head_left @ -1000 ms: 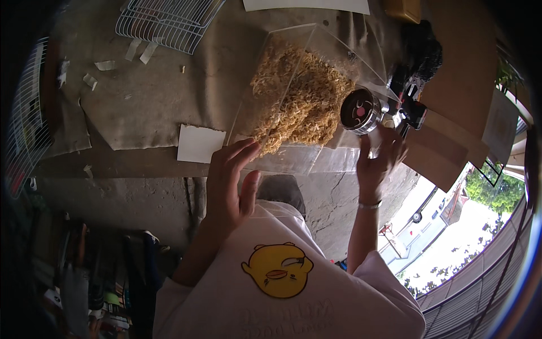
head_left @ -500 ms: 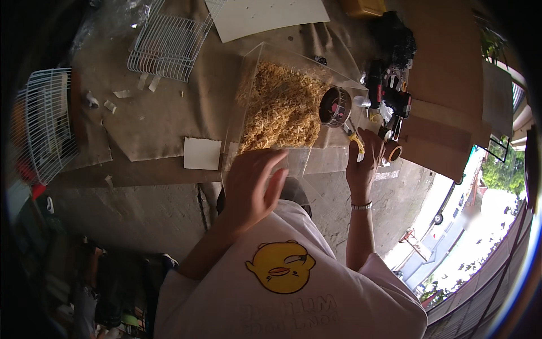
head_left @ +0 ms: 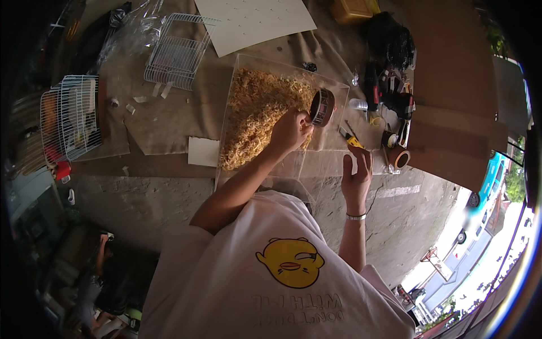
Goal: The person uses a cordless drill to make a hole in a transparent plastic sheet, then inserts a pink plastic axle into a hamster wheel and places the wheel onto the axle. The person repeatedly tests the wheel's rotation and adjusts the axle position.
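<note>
A clear plastic bin [head_left: 224, 135] filled with pale wood shavings [head_left: 257, 107] stands in front of me. My left hand [head_left: 291, 134] reaches over the shavings, its fingers closed at the lower edge of a brown, slotted exercise wheel [head_left: 323, 107]. That wheel stands on edge toward the bin's right side; part of the grip is hidden. Outside the bin on the right, my right hand [head_left: 357, 169] is curled around the end of a yellow utility knife [head_left: 353, 141], whose blade end points away and to the left.
White wire racks [head_left: 70, 118] and a wire panel [head_left: 176, 53] lie left. A white card [head_left: 202, 151] sits beside the bin, a white board [head_left: 254, 22] beyond it. Rightward are a tape roll [head_left: 400, 158], a clear cup [head_left: 358, 104], a power drill [head_left: 398, 101] and cardboard [head_left: 451, 124].
My left hand has moved from the bin's near edge over the shavings to the wheel, which has turned. The right hand and the knife have shifted slightly left.
</note>
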`<state>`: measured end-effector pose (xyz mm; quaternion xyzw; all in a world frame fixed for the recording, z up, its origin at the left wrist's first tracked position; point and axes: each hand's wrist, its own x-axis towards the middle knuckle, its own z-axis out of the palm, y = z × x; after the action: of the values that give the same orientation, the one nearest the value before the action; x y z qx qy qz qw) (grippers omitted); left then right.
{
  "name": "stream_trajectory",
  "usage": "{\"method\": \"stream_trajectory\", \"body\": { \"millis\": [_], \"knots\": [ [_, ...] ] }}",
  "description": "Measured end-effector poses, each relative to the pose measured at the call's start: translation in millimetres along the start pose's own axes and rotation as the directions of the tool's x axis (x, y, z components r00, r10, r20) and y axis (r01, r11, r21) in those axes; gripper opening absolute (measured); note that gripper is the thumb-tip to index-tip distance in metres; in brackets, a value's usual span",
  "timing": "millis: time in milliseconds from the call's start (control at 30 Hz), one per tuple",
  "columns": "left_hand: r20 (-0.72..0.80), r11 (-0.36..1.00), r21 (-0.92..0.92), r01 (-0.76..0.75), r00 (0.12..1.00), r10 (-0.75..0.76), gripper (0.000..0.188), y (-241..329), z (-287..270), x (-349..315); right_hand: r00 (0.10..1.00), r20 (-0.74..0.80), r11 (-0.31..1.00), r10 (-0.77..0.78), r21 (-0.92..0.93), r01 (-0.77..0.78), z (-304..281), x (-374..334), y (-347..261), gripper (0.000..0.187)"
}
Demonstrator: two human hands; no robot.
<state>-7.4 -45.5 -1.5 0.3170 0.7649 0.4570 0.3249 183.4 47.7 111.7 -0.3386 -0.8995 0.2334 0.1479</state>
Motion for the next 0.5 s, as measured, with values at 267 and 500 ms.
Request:
{"method": "stream_trajectory", "body": {
  "millis": [267, 500],
  "knots": [
    [0.016, 0.978, -0.207, 0.023, 1.0, -0.02, 0.03, 21.7, -4.1, 24.3, 1.0, 0.016, 0.999, 0.019, 0.048, -0.02, -10.1, 4.5, 20.9, 0.02],
    [-0.207, 0.963, -0.214, 0.166, 0.955, -0.211, 0.055, 25.7, 3.7, 68.5, 0.999, 0.044, 0.994, 0.029, 0.107, -0.034, -1.6, 20.8, 23.9, 0.02]
  ]
}}
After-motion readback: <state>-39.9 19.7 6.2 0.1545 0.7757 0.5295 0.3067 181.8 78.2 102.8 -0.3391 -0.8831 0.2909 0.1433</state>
